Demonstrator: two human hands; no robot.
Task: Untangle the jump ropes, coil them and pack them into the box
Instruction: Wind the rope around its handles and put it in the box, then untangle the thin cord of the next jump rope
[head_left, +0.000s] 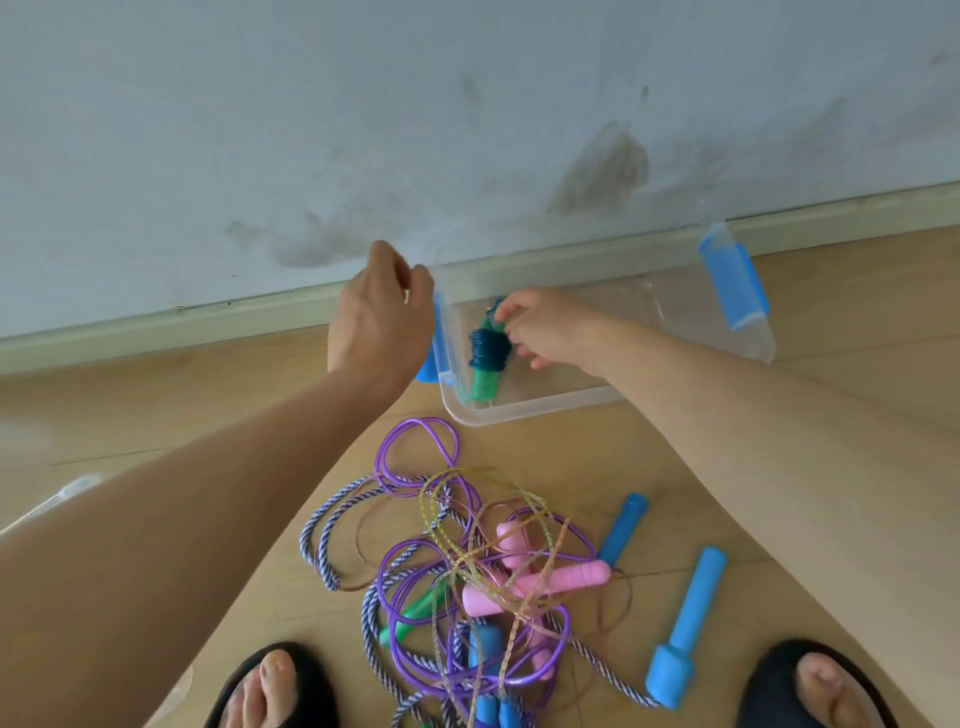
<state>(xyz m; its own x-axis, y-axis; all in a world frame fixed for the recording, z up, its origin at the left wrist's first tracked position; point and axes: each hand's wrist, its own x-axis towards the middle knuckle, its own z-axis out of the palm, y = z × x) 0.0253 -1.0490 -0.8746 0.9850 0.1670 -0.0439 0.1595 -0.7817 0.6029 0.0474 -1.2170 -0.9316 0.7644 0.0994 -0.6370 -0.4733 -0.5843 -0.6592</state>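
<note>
The coiled dark-blue rope bundle (488, 353) with green handles lies inside the clear box (524, 408) on the floor by the wall. Your right hand (545, 330) pinches its top end with curled fingers. Your left hand (382, 312) hovers loosely curled, holding nothing, at the box's left blue latch (430, 364). The tangled ropes (478, 571) lie between your feet.

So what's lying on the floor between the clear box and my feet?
In the head view, a tangled pile of jump ropes lies between the clear box and the feet: purple, braided and thin cords, with pink, green and blue handles mixed in.
</note>
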